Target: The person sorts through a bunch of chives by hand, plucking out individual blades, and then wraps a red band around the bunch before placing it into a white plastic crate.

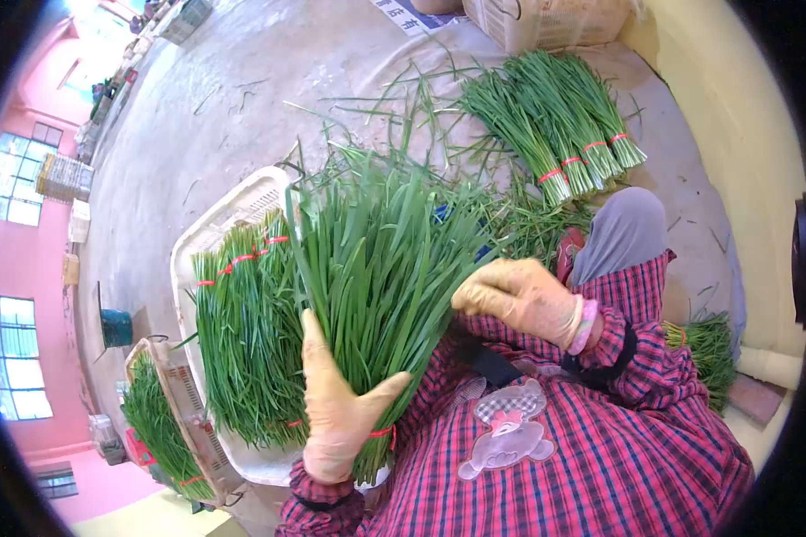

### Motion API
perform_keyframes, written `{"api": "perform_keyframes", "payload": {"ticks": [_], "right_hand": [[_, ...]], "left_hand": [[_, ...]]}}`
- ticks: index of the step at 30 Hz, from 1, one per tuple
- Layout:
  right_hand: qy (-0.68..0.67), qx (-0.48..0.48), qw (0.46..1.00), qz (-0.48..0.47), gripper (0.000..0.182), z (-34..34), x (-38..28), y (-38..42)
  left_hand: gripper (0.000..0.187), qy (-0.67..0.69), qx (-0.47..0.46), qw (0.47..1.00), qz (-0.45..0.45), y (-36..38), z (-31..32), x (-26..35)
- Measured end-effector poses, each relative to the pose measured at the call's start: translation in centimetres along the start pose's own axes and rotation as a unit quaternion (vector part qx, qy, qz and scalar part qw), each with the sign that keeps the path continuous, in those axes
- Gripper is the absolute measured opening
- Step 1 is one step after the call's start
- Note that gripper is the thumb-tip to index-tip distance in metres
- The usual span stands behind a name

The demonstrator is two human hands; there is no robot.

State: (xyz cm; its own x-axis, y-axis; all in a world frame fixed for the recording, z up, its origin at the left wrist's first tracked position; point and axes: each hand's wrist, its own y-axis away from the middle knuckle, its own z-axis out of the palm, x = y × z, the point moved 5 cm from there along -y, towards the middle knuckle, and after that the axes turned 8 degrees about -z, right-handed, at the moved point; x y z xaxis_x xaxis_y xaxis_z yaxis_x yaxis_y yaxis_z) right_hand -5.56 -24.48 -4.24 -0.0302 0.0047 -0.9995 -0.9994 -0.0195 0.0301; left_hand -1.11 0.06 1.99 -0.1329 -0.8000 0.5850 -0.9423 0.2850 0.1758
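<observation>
A large bundle of long green leafy stalks (376,259) lies at the middle, its red band near the lower end. My left hand (340,403), in a pale rubber glove, rests against the bundle's lower part with thumb and fingers spread apart. To the right of the leaves is my right hand (515,295), gloved too, its fingers curled together; whether anything is between them is hidden. Left of the bundle, a white basket (188,259) holds more green bundles (251,349) with red bands.
Several banded bundles (555,116) lie on the floor at the upper right, with loose stalks (421,98) beside them. A second basket (184,403) with greens stands at the lower left. Another crate (546,22) is at the top. One more bundle (703,349) lies at the right.
</observation>
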Motion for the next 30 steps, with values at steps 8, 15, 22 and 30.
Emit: {"api": "perform_keyframes", "payload": {"ticks": [8,15,22,30], "right_hand": [[-0.035,-0.112,0.993,0.013,0.032,1.2,0.7,0.7],[-0.213,-0.201,0.956,0.001,0.052,4.4,-1.2,-1.7],[-0.294,0.008,0.955,0.028,0.047,6.4,-2.9,-4.9],[-0.396,0.026,0.917,0.042,0.043,6.3,-1.1,-4.0]], "left_hand": [[0.072,0.228,-0.05,0.969,-0.085,-3.4,-0.4,-3.8],[0.038,0.42,-0.073,0.894,-0.134,-3.7,-2.6,-1.0],[0.044,0.419,-0.023,0.903,-0.095,-4.8,-2.4,2.5],[0.041,0.498,-0.016,0.86,-0.109,-4.6,-1.1,-0.3]]}}
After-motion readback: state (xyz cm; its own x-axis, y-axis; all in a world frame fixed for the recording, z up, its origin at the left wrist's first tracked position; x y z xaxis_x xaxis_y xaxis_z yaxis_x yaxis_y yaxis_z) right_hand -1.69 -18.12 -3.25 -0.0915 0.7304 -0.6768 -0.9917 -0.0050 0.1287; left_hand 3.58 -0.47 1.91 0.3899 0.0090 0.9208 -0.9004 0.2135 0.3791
